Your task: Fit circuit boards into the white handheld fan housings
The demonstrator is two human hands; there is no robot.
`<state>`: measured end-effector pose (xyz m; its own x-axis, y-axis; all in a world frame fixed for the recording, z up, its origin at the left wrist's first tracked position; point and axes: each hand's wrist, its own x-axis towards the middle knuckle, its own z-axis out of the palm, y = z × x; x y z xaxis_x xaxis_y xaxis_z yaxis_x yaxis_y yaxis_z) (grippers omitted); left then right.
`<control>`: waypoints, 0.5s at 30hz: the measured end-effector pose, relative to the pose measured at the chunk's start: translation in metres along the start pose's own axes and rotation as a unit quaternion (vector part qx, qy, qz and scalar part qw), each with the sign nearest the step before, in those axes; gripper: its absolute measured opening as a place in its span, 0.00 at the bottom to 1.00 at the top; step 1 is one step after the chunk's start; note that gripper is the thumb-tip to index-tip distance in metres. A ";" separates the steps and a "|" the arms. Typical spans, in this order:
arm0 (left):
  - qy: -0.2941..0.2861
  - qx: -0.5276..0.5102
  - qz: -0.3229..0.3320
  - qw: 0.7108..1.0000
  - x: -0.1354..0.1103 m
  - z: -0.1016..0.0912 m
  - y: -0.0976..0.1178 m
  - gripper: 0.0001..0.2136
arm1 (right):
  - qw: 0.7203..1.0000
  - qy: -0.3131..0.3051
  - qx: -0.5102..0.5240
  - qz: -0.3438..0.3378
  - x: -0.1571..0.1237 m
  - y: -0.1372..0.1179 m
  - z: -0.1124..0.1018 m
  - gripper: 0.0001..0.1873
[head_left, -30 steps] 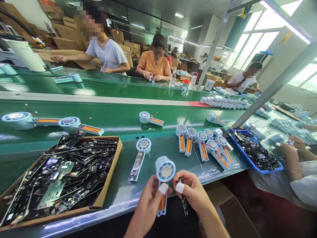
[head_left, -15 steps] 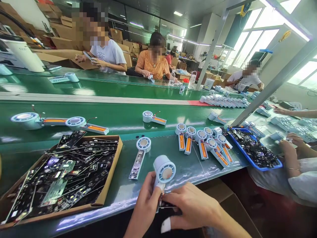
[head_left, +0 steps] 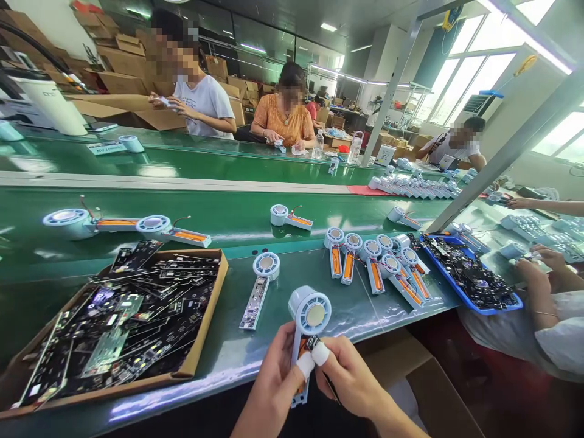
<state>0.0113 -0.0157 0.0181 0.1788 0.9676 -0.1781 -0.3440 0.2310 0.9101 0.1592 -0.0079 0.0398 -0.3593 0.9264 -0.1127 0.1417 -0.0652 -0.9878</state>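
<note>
My left hand (head_left: 278, 380) grips the handle of a pale blue hand-fan housing (head_left: 310, 313), round head up, an orange battery showing in the handle. My right hand (head_left: 349, 374) pinches a narrow black circuit board (head_left: 314, 342) against the handle; both thumbs wear white finger cots and touch each other. On the green bench just beyond lies another fan unit (head_left: 259, 286) with a board fitted in its handle.
A cardboard tray (head_left: 207, 331) full of black circuit boards sits at my left. Several fan units (head_left: 378, 264) with orange batteries lie to the right by a blue tray (head_left: 460, 298) of boards. More units ride the green conveyor (head_left: 228, 216). Other people work opposite and a neighbour's hands are at right.
My right hand has come up from lying across the handle, and its thumb now presses the board beside my left thumb. The fan head tilted upright. The units on the conveyor drifted right.
</note>
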 end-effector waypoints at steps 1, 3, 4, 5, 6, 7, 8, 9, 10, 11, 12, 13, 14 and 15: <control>0.012 0.025 0.004 1.000 0.000 0.001 -0.004 0.24 | 1.000 0.003 0.014 0.001 0.000 0.001 0.001 0.35; 0.043 0.078 0.016 0.996 -0.001 0.002 -0.010 0.24 | 0.999 0.013 0.037 0.006 0.000 0.003 0.003 0.34; 0.056 0.106 0.027 0.992 0.000 0.001 -0.013 0.24 | 0.999 0.027 0.046 0.007 -0.001 0.003 0.005 0.33; 0.068 0.132 0.037 0.988 0.000 0.001 -0.016 0.25 | 0.998 0.049 0.048 0.006 -0.003 0.003 0.006 0.31; 0.078 0.154 0.043 0.984 0.001 0.000 -0.017 0.24 | 0.996 0.073 0.044 0.002 -0.005 0.004 0.008 0.28; 0.084 0.173 0.047 0.980 0.002 -0.002 -0.018 0.24 | 0.995 0.097 0.032 -0.005 -0.007 0.006 0.011 0.25; 0.089 0.187 0.052 0.977 0.004 -0.003 -0.019 0.23 | 0.993 0.118 0.015 -0.014 -0.010 0.008 0.014 0.22; 0.097 0.196 0.056 0.974 0.005 -0.004 -0.019 0.21 | 0.991 0.134 -0.002 -0.022 -0.013 0.012 0.017 0.20; 0.106 0.204 0.059 0.972 0.006 -0.005 -0.019 0.20 | 0.989 0.147 -0.015 -0.030 -0.016 0.017 0.021 0.20; 0.114 0.209 0.060 0.969 0.007 -0.005 -0.019 0.18 | 0.986 0.161 -0.018 -0.037 -0.018 0.022 0.024 0.21; 0.118 0.212 0.054 0.969 0.008 -0.006 -0.020 0.18 | 0.983 0.179 -0.012 -0.046 -0.020 0.028 0.027 0.24; 0.120 0.208 0.044 0.970 0.009 -0.006 -0.021 0.18 | 0.978 0.200 0.003 -0.055 -0.022 0.034 0.030 0.25; 0.119 0.196 0.034 0.973 0.009 -0.005 -0.022 0.18 | 0.974 0.217 0.023 -0.062 -0.023 0.040 0.032 0.26; 0.111 0.178 0.028 0.977 0.010 -0.005 -0.024 0.19 | 0.971 0.225 0.048 -0.067 -0.023 0.045 0.034 0.27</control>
<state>0.0164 -0.0108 -0.0072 -0.0480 0.9850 -0.1658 0.0030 0.1661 0.9861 0.1428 -0.0448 -0.0052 0.0729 0.9959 0.0543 0.0272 0.0524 -0.9983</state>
